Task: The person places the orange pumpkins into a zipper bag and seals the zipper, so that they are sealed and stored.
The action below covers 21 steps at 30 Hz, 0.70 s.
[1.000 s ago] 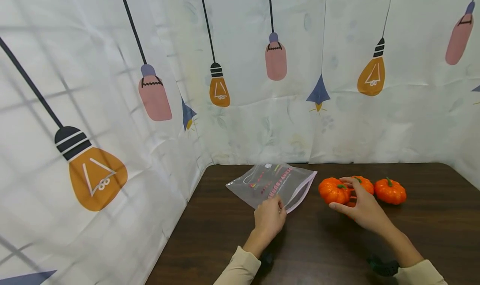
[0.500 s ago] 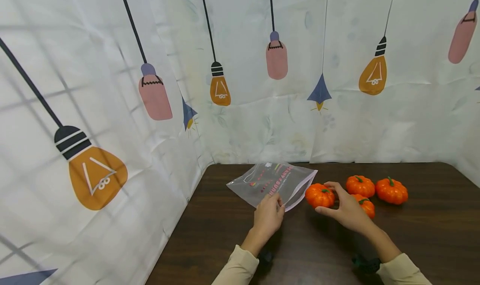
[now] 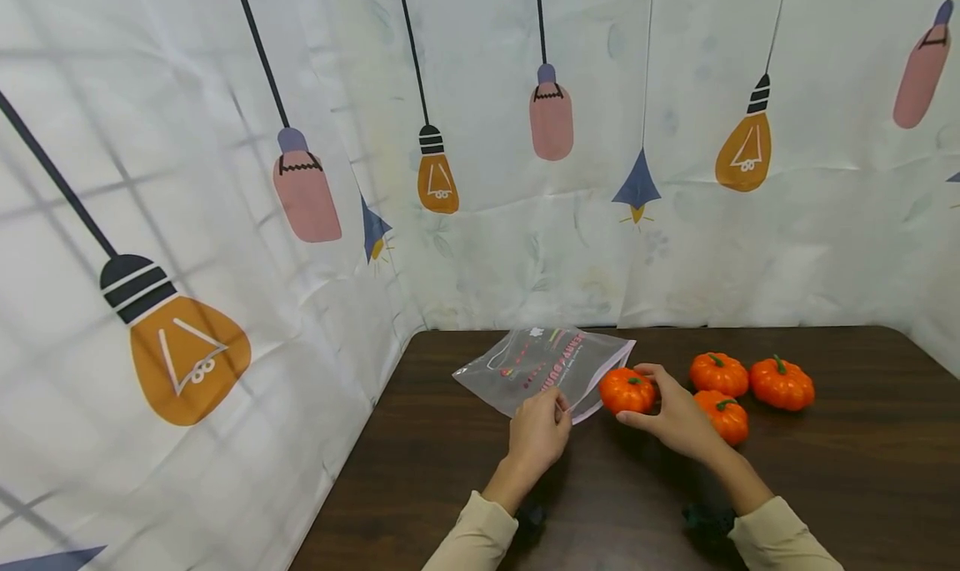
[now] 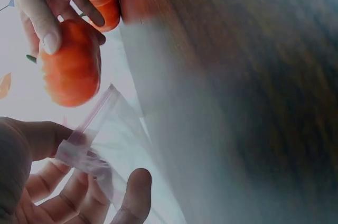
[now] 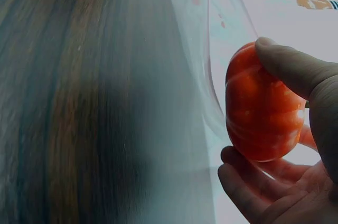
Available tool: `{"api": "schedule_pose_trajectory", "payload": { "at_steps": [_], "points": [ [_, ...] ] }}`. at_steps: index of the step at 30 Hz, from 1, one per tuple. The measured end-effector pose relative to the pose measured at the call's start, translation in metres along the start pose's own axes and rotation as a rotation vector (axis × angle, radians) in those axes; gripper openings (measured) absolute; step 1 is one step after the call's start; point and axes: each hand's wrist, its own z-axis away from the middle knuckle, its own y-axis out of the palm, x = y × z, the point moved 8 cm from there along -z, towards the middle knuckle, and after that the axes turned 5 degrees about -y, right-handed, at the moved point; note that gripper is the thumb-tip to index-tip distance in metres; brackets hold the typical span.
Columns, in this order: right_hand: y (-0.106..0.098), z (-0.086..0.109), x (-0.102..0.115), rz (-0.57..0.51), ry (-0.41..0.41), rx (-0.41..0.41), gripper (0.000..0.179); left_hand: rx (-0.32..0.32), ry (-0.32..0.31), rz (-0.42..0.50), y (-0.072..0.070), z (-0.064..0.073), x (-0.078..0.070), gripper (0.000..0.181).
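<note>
A clear zip bag [image 3: 517, 361] with pink lettering lies on the dark wooden table, its mouth facing right and parted. My left hand [image 3: 538, 431] pinches the near edge of that mouth; in the left wrist view the zip strip [image 4: 87, 161] sits between thumb and fingers. A small orange pumpkin [image 3: 624, 391] with a green stem is held by my right hand [image 3: 678, 419], thumb on one side and fingers on the other. It overlaps the bag's opening in the head view. The right wrist view shows the pumpkin [image 5: 264, 105] close beside the bag's rim [image 5: 211, 71].
To the right of my right hand, three more orange pumpkins sit grouped: a back one [image 3: 718, 373], a right one [image 3: 782, 383] and a near one [image 3: 724, 417]. A white curtain [image 3: 510, 254] printed with lamps hangs behind and left of the table [image 3: 862, 471].
My right hand has carried the pumpkin left, away from the other pumpkins, to the bag's mouth. My left hand has stayed at the bag's edge.
</note>
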Motion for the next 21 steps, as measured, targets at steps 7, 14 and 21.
{"api": "schedule_pose_trajectory", "payload": {
  "at_steps": [7, 14, 21],
  "points": [
    [0.010, -0.007, 0.000, -0.009, 0.010, -0.006, 0.087, -0.011, 0.002, 0.054, 0.001, 0.000, 0.000, 0.008],
    [0.015, -0.011, 0.002, -0.011, 0.006, -0.012, 0.089, 0.016, 0.008, 0.093, 0.004, 0.000, -0.001, 0.013],
    [0.017, -0.012, -0.001, -0.016, 0.033, 0.003, 0.088, 0.030, 0.037, 0.109, 0.003, -0.001, -0.004, 0.014]
  ]
}}
